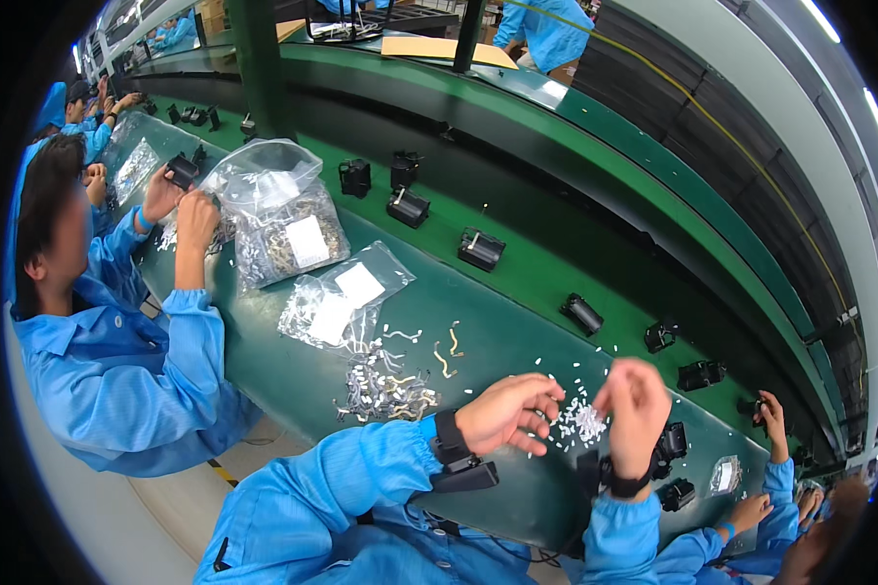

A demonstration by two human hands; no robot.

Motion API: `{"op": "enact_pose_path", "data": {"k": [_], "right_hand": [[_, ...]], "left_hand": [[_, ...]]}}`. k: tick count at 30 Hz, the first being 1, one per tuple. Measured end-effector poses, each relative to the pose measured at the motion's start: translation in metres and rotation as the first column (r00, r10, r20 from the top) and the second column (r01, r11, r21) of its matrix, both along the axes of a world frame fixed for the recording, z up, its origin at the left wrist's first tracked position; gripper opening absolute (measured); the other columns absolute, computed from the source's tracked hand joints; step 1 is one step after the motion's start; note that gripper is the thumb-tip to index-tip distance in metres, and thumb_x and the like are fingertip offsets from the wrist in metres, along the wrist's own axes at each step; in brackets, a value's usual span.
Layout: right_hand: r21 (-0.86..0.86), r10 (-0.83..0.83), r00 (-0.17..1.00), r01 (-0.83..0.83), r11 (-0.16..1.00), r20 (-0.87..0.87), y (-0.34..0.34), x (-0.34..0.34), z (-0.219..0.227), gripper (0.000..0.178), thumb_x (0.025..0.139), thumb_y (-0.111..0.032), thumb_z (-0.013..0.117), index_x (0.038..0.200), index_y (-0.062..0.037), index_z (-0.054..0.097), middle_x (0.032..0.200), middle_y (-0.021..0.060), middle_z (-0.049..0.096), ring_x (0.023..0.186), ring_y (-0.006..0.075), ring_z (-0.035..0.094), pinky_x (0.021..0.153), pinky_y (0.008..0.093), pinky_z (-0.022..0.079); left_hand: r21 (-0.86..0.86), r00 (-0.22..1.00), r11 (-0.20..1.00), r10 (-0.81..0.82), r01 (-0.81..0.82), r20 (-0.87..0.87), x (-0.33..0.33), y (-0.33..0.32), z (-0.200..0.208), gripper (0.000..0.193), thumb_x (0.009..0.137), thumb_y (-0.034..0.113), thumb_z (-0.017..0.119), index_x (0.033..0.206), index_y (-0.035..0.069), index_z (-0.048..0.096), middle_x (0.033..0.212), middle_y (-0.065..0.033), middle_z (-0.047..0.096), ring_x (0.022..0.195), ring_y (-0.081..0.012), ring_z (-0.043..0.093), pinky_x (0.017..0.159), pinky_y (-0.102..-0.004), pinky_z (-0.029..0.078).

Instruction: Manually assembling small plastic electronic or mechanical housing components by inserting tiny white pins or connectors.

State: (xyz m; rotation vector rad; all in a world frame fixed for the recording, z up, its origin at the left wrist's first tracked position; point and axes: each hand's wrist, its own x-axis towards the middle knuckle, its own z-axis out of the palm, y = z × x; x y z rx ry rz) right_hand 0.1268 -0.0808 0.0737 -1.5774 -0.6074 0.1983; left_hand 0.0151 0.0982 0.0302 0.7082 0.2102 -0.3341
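My left hand [510,413] is held over the table just left of a pile of small white pieces [583,421]; its fingers are apart and bent, with nothing visible in them. On the pile's other side is my right hand [636,414], slightly blurred, its fingers curled together. Whatever they may hold is hidden. More white pieces lie scattered around the pile. Left of my left hand, a heap of short grey and tan wire leads [385,390] with white ends rests on the green table [497,487]. Two tan leads [449,349] lie apart from it.
Clear plastic bags [346,297] and a fuller bag of parts [293,239] lie to the left. Black motor-like units [481,250] stand along the green conveyor [532,283] beyond the table. Black units [675,494] also sit near my right wrist. Co-workers [117,331] sit on both sides.
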Motion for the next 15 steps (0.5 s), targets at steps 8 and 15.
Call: {"op": "enact_pose_path", "data": {"k": [8, 15], "right_hand": [[-0.603, 0.025, 0.885, 0.296, 0.741, 0.465, 0.063, 0.1, -0.041, 0.071, 0.081, -0.005, 0.078, 0.141, -0.0058, 0.039, 0.12, 0.0249, 0.068, 0.106, 0.046, 0.069, 0.091, 0.0465, 0.055], [-0.06, -0.071, 0.988, 0.08, 0.995, 0.136, 0.046, 0.036, -0.023, 0.057, 0.085, 0.015, 0.062, 0.133, -0.0023, 0.036, 0.11, 0.018, 0.071, 0.099, 0.0234, 0.073, 0.086, 0.0335, 0.059]], "left_hand": [[-0.039, 0.992, 0.993, 0.113, -0.111, 0.048, 0.013, 0.006, -0.018, 0.034, 0.11, 0.04, 0.047, 0.12, 0.01, 0.059, 0.098, 0.0004, 0.064, 0.082, -0.0123, 0.066, 0.068, -0.0329, 0.06], [0.205, 0.891, 0.87, 0.417, -0.448, 0.178, 0.01, -0.018, -0.016, 0.057, 0.105, 0.029, 0.063, 0.151, 0.005, 0.04, 0.128, -0.0094, 0.056, 0.105, -0.0162, 0.063, 0.089, -0.034, 0.057]]}}
